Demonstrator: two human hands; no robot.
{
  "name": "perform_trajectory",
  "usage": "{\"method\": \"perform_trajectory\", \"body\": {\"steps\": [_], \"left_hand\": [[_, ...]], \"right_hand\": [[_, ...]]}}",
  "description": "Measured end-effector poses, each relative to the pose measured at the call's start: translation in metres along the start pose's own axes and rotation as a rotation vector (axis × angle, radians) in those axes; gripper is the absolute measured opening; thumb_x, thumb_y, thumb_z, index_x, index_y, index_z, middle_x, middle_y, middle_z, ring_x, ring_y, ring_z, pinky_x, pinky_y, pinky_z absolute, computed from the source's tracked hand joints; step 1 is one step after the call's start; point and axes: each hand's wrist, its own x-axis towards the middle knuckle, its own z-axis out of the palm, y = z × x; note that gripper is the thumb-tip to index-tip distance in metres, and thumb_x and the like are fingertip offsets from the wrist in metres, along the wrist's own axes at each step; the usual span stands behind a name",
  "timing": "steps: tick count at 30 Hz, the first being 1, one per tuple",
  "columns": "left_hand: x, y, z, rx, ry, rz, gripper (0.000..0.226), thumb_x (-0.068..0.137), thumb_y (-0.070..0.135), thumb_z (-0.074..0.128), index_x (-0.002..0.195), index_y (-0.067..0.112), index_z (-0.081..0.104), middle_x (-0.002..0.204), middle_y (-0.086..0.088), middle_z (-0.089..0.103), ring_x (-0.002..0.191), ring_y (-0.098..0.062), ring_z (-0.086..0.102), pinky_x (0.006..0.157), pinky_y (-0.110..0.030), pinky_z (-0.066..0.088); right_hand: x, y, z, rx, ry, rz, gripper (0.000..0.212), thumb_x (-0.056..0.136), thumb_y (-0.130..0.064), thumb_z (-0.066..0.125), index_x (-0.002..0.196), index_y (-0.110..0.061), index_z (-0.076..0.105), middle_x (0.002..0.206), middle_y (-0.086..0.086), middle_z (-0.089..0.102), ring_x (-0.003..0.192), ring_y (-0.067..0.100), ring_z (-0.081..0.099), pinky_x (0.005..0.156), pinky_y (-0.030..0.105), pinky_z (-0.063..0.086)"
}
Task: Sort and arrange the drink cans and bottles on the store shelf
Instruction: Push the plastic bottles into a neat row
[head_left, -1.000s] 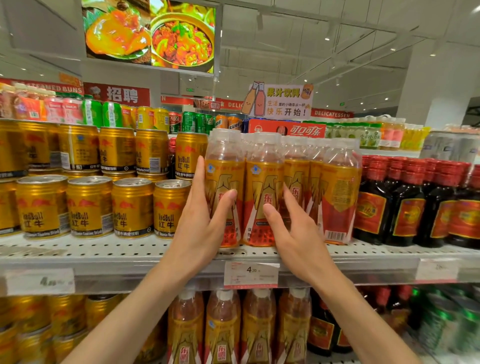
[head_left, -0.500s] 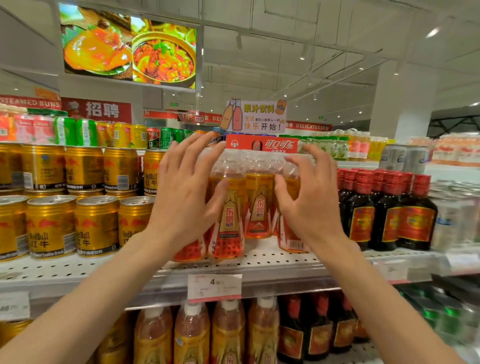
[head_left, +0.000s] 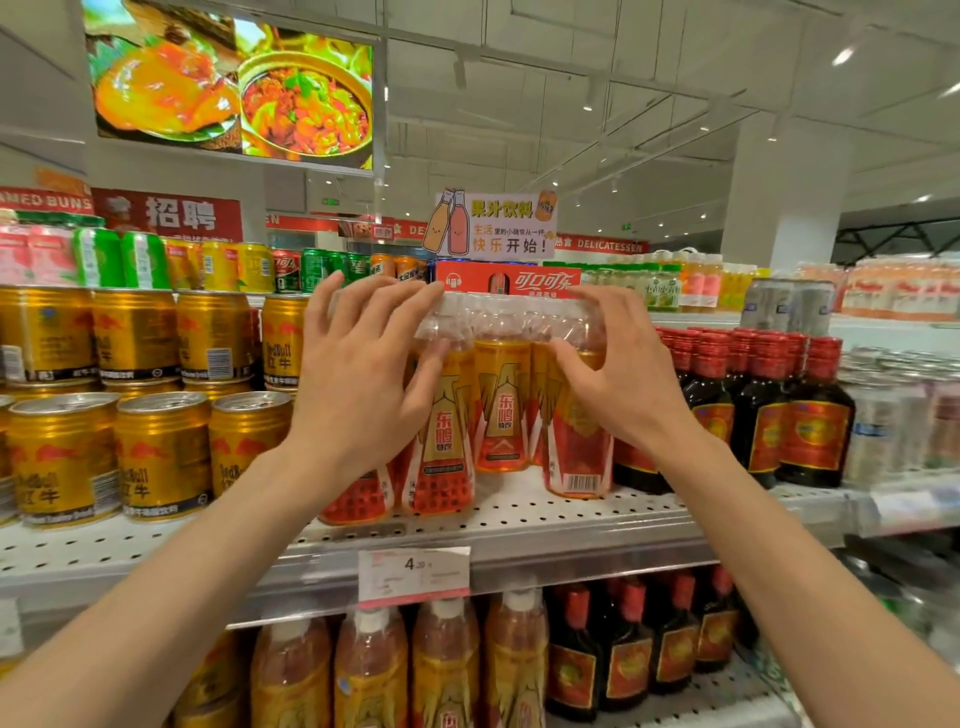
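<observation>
A cluster of orange drink bottles (head_left: 501, 405) with gold-and-red labels stands on the perforated white shelf (head_left: 519, 519), between the gold cans (head_left: 161, 452) on the left and the dark red-capped bottles (head_left: 810, 415) on the right. The left hand (head_left: 363, 384) lies over the left bottles with fingers spread and straight, an open grip reaching their clear caps. The right hand (head_left: 618, 374) rests on the right bottles, fingers loosely bent (whether it actually clasps one I cannot tell). A price tag (head_left: 414, 574) hangs on the shelf edge below.
</observation>
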Motion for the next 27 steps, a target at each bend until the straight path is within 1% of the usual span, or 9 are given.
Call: {"method": "perform_trajectory", "body": {"steps": [5,8,11,13,17,19,21,24,27], "left_hand": [[0.000,0.000,0.000,-0.028,0.006,-0.012,0.051,0.100,0.045,0.043,0.144,0.021,0.054,0.138,0.003,0.060,0.136,-0.022,0.045,0.123,-0.051,0.017],[0.000,-0.001,0.001,-0.018,0.002,-0.006,0.051,0.101,0.046,0.042,0.145,0.021,0.053,0.139,0.003,0.060,0.137,-0.022,0.044,0.124,-0.050,0.016],[-0.001,-0.001,0.000,-0.015,-0.006,-0.005,0.051,0.101,0.045,0.043,0.145,0.021,0.052,0.139,0.002,0.059,0.137,-0.023,0.044,0.124,-0.050,0.016],[-0.001,-0.001,-0.001,-0.012,-0.010,-0.005,0.051,0.101,0.045,0.044,0.146,0.021,0.051,0.139,0.002,0.059,0.137,-0.023,0.044,0.124,-0.050,0.016],[-0.001,0.000,0.000,-0.008,-0.005,-0.002,0.051,0.102,0.045,0.044,0.146,0.022,0.050,0.139,0.003,0.059,0.138,-0.023,0.044,0.124,-0.049,0.015],[-0.001,0.000,0.000,-0.008,-0.001,-0.003,0.051,0.102,0.045,0.043,0.146,0.022,0.050,0.139,0.003,0.059,0.138,-0.023,0.044,0.125,-0.049,0.015],[-0.002,0.000,0.001,-0.008,0.003,0.001,0.051,0.102,0.045,0.043,0.146,0.022,0.050,0.139,0.003,0.059,0.138,-0.023,0.045,0.124,-0.050,0.015],[-0.003,-0.001,0.001,-0.009,0.007,0.004,0.050,0.102,0.045,0.043,0.147,0.021,0.050,0.139,0.003,0.059,0.138,-0.023,0.044,0.124,-0.050,0.016],[-0.003,-0.001,0.002,-0.018,0.003,0.007,0.051,0.103,0.045,0.043,0.147,0.021,0.049,0.141,0.003,0.058,0.139,-0.023,0.043,0.125,-0.050,0.015]], "right_hand": [[-0.001,-0.004,0.003,0.285,-0.077,0.052,0.050,0.091,-0.036,0.070,0.136,-0.032,0.049,0.135,-0.013,0.046,0.121,0.009,0.054,0.105,0.043,0.051],[-0.002,-0.012,0.012,0.438,-0.141,0.110,0.059,0.087,-0.047,0.065,0.140,-0.040,0.041,0.144,-0.005,0.050,0.127,0.016,0.057,0.104,0.050,0.051],[-0.013,-0.017,0.023,0.413,-0.084,0.120,0.073,0.091,-0.044,0.068,0.151,-0.034,0.028,0.148,-0.008,0.041,0.131,0.006,0.048,0.111,0.036,0.044],[-0.028,-0.016,0.031,0.308,-0.019,0.142,0.090,0.084,-0.050,0.076,0.154,-0.032,0.022,0.144,-0.008,0.035,0.129,0.003,0.040,0.109,0.025,0.037],[-0.043,-0.011,0.041,0.360,0.012,0.251,0.087,0.081,-0.052,0.078,0.150,-0.033,0.027,0.138,-0.012,0.042,0.126,0.004,0.045,0.106,0.027,0.040],[-0.043,-0.014,0.040,0.459,-0.037,0.279,0.076,0.086,-0.045,0.075,0.147,-0.034,0.030,0.130,-0.020,0.046,0.121,-0.003,0.047,0.102,0.020,0.038],[-0.044,-0.016,0.041,0.504,-0.101,0.266,0.071,0.091,-0.045,0.068,0.149,-0.035,0.028,0.137,-0.020,0.046,0.127,-0.004,0.045,0.105,0.020,0.037],[-0.049,-0.017,0.043,0.451,-0.124,0.249,0.074,0.092,-0.059,0.057,0.155,-0.036,0.026,0.141,-0.018,0.039,0.126,-0.008,0.044,0.105,0.023,0.039],[-0.056,-0.015,0.047,0.406,-0.109,0.304,0.084,0.088,-0.071,0.045,0.157,-0.026,0.028,0.146,-0.011,0.040,0.132,0.002,0.044,0.112,0.031,0.039]]}}
